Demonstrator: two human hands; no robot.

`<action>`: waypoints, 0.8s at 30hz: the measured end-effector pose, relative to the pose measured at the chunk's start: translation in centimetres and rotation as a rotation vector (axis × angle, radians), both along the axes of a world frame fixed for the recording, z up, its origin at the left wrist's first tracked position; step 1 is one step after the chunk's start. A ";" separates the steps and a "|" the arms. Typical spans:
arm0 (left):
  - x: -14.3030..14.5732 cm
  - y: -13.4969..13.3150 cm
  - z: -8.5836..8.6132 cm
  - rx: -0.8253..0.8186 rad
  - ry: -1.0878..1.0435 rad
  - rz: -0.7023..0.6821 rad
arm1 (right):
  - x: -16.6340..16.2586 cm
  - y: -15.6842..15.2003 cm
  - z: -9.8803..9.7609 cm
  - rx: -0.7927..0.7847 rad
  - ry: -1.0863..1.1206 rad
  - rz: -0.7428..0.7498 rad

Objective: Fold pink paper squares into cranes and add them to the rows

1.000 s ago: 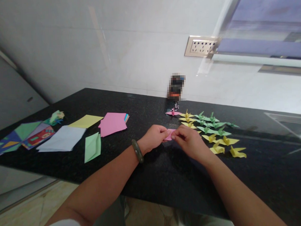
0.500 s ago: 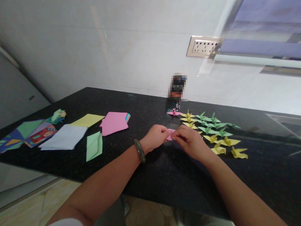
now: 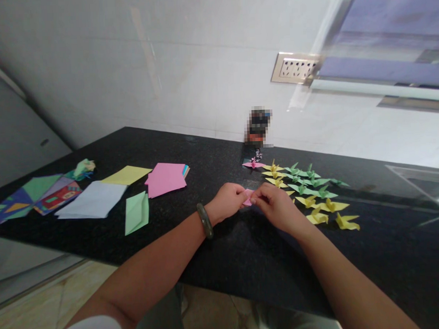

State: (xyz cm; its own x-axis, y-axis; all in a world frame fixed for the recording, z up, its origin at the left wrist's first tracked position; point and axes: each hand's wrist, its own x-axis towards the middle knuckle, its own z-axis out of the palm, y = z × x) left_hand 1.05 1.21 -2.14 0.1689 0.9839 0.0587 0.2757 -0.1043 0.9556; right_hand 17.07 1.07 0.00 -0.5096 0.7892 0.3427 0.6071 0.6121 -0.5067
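Standing here, I see the left hand and the right hand both pinching a small pink paper between them, above the black counter. Its folds are mostly covered, so I can't quite make out the shape. Yellow birds and green birds sit to the right, pink sheets to the left.
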 end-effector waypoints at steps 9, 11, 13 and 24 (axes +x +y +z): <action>-0.2 -0.1 0.6 0.050 0.071 -0.073 | 0.1 0.5 -0.2 0.116 0.041 -0.112; -0.3 -0.2 1.0 0.065 0.100 -0.093 | 0.3 0.6 0.0 0.187 0.021 -0.095; -0.4 -0.3 1.4 0.053 0.104 -0.108 | 0.5 0.7 0.1 0.126 -0.017 -0.040; 0.4 -0.6 1.5 -0.147 -0.560 -0.074 | -2.2 -0.5 -1.4 -0.491 0.896 -0.211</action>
State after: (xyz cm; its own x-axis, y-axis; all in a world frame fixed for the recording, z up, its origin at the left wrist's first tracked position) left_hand 1.44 0.63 -0.60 0.2197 0.9753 0.0225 -0.2785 0.0406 0.9596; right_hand 14.90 0.61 -1.38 -0.0629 0.9875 0.1445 -0.0435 0.1419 -0.9889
